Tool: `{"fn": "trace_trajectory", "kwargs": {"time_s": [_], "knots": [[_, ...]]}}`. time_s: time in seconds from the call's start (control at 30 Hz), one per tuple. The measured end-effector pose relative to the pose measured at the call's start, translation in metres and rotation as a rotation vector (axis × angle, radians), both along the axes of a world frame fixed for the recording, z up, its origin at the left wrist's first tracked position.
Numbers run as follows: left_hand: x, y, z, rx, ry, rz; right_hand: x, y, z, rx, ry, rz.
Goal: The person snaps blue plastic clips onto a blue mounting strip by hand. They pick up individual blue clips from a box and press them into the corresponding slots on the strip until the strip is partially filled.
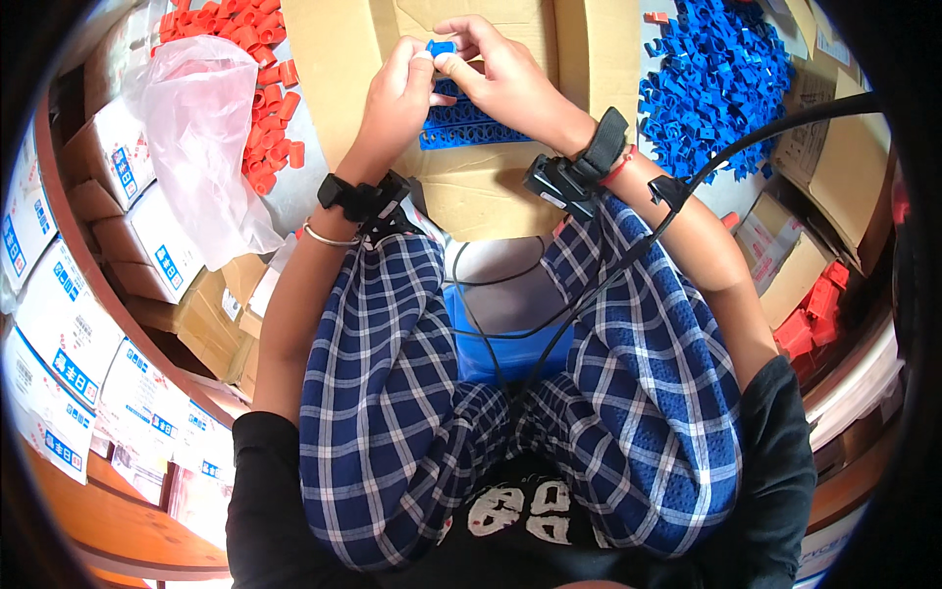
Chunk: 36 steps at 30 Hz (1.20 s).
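Note:
Between the fingertips of both hands is a small blue plastic piece (443, 47), pinched above an open cardboard box (481, 187). My left hand (397, 83) grips it from the left side with thumb and fingers. From the right, my right hand (496, 71) closes on the same piece, its thumb pressed against it. Below the hands, rows of similar blue plastic parts (471, 126) lie in the box, partly covered by my left fingers. The piece's exact shape is mostly hidden by the fingers.
A heap of loose blue parts (711, 88) lies to the right. Red tubular pieces (267, 137) are spread at the left beside a clear plastic bag (196, 118). White cartons (69, 344) line the far left. A black cable (756, 142) runs across my right arm.

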<state>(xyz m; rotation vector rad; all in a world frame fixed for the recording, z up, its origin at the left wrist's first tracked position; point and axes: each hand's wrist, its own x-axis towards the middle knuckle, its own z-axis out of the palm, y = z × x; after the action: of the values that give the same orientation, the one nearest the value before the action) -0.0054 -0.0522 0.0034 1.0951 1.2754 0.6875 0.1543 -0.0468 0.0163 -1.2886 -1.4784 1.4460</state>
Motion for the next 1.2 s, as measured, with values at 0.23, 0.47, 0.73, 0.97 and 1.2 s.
{"fn": "trace_trajectory", "kwargs": {"time_s": [0.23,0.47,0.73,0.97,1.2], "knots": [[-0.002,0.002,-0.003,-0.097,-0.175,0.048,0.006,-0.001,-0.005,0.519,-0.300,0.069],[0.003,0.005,0.013,-0.508,-0.298,0.130,0.011,0.001,-0.008,0.668,-0.483,0.105],[0.012,-0.002,0.009,-0.369,-0.237,0.151,0.010,0.001,-0.007,0.669,-0.502,0.111],[0.021,-0.004,0.004,-0.343,-0.141,0.166,0.006,-0.001,-0.011,0.669,-0.562,0.097],[0.019,0.000,0.006,-0.386,-0.210,0.130,0.004,0.003,-0.013,0.593,-0.553,0.068]]}}
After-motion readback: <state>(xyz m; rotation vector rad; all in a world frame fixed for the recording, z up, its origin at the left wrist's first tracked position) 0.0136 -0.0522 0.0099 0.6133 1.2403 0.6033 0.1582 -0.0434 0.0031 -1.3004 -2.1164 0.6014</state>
